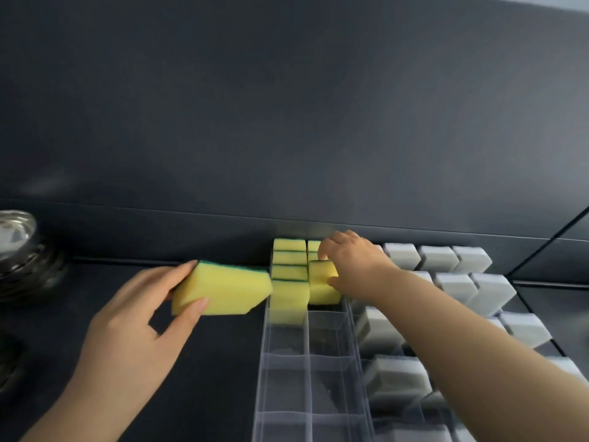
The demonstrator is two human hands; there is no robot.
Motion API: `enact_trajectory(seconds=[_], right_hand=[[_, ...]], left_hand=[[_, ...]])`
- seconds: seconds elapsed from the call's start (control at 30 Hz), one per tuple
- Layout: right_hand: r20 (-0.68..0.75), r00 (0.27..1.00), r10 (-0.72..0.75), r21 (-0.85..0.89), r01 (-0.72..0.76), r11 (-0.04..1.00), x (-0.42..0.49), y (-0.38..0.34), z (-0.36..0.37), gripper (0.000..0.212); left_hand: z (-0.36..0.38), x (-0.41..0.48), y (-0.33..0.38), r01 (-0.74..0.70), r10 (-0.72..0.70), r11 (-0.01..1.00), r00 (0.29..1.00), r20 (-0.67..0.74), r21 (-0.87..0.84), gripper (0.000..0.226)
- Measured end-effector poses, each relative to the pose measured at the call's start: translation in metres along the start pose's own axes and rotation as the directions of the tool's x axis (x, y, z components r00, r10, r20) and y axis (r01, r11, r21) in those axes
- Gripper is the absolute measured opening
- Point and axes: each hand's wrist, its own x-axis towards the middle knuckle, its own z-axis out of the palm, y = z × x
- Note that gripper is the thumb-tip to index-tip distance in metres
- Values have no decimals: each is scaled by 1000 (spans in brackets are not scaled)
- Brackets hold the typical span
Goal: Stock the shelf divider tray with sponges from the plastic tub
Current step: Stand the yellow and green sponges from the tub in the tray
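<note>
— What do the hands have?

— The right hand (pixel 353 263) pinches an upright sponge (pixel 322 283) between thumb and fingers, at the mouth of the second lane of the tray (pixel 307 349), just in front of the ones already standing there. The left hand (pixel 137 317) grips a spare sponge (pixel 220 290) just left of the tray, over the dark shelf (pixel 197 378).

— How far along is it?

— Under half, I'd judge. The yellow sponges (pixel 288 260) fill only the far cells of two lanes, and the near cells look empty. Grey sponges (pixel 439 258) fill the lanes on the right. The tub is out of view.
</note>
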Motion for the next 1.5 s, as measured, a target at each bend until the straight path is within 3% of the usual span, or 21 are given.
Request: enact_trajectory(seconds=[0.13, 0.23, 0.37, 0.5, 0.77, 1.03, 1.5], right_hand=[[26, 999, 26, 93, -28, 995, -2, 2, -6, 47], [-112, 990, 85, 273, -52, 961, -15, 14, -26, 37], [-308, 945, 109, 506, 66, 860, -43, 18, -54, 19], [-297, 953, 62, 641, 151, 753, -65, 3, -62, 34], [-249, 966, 75, 467, 51, 883, -61, 7, -33, 35], [-161, 985, 69, 351, -9, 936, -50, 11, -18, 27], [-97, 995, 29, 203, -9, 979, -45, 8, -20, 28]], left_hand=[[0, -2, 6, 9, -9, 1000, 1000, 10, -6, 45], [7, 5, 20, -5, 6, 1000, 1000, 31, -30, 46], [30, 25, 47, -107, 115, 992, 984, 133, -64, 39], [68, 48, 68, -205, 215, 976, 952, 219, -71, 37], [117, 67, 66, -217, 217, 975, 914, 342, -39, 33], [129, 68, 50, -192, 191, 980, 871, 452, -43, 38], [132, 63, 39, -201, 221, 975, 877, 427, -91, 34]])
